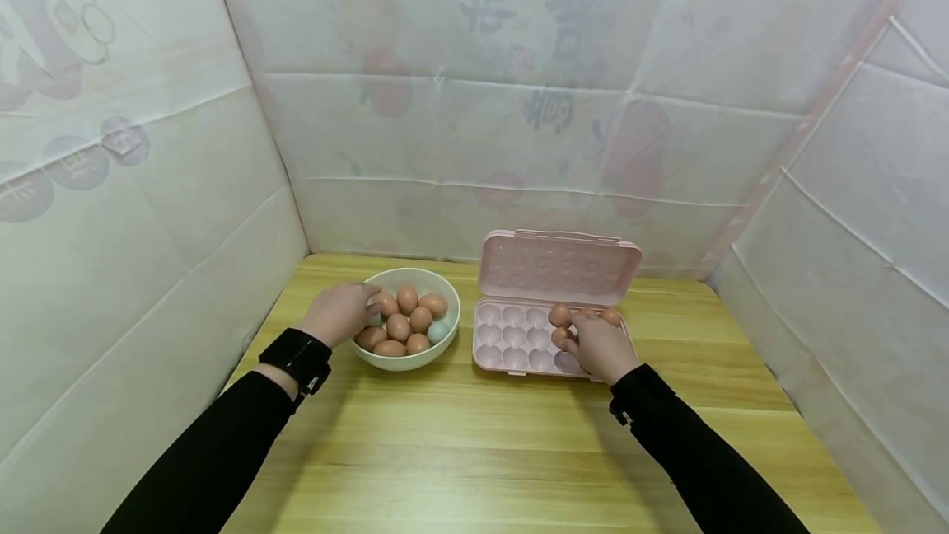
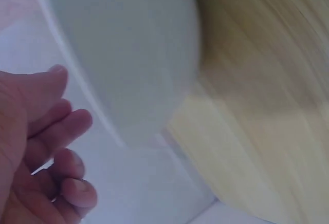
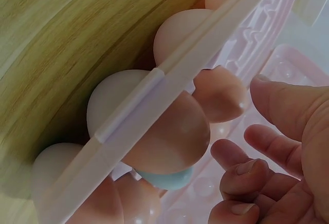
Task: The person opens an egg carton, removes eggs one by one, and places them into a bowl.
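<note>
Eggs (image 1: 399, 327): lay in the bowl (image 1: 404, 363) and carton (image 1: 489, 358).
Left hand (image 1: 339, 311): yours hung loose, empty, over the bowl; hasty grabbing risked knocking eggs together.
Right hand (image 1: 604, 346): loose, empty, above the carton; sweeping low, you could have dislodged eggs.

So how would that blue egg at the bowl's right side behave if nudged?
The blue egg would probably roll, being rounded. It looks smooth, perhaps slippery, and, as an egg, likely fragile. Brown eggs lie close beside it, so they might shift.
</note>
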Motion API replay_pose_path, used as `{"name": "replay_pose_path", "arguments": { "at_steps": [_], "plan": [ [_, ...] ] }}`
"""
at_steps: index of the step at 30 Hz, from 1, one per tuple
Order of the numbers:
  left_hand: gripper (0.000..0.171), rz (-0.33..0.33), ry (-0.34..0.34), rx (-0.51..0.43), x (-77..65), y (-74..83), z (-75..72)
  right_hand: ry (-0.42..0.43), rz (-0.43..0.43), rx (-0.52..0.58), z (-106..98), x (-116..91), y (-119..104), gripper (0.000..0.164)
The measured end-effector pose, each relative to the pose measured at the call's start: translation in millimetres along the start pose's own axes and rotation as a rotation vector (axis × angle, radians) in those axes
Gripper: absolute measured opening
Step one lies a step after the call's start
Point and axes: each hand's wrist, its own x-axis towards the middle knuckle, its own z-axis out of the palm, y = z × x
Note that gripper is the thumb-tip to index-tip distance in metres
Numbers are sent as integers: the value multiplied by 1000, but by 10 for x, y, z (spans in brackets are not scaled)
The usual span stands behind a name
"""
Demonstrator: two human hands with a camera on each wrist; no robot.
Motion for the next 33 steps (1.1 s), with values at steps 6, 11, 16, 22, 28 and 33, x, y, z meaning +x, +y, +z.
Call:
{"name": "replay_pose_path", "arguments": {
  "at_steps": [6, 11, 16, 22, 28, 33],
  "plan": [
    [30, 78, 141, -74, -190, 298, -151, 1, 1, -6, 29, 19, 15, 33],
    [17, 162, 245, -233, -360, 581, -123, 12, 0, 5, 55, 50, 12, 20],
    [26, 230, 325, -314, -488, 828, 27, -12, 14, 25, 82, 80, 13, 13],
    [24, 233, 346, -498, -598, 1053, 214, -42, 22, 81, 107, 84, 14, 18],
    [20, 216, 317, -697, -690, 1267, 346, -174, 141, 57, 144, 105, 10, 38],
    [18, 208, 251, -745, -728, 1433, 439, -254, 234, 55, 148, 128, -24, 52]
  ]
}}
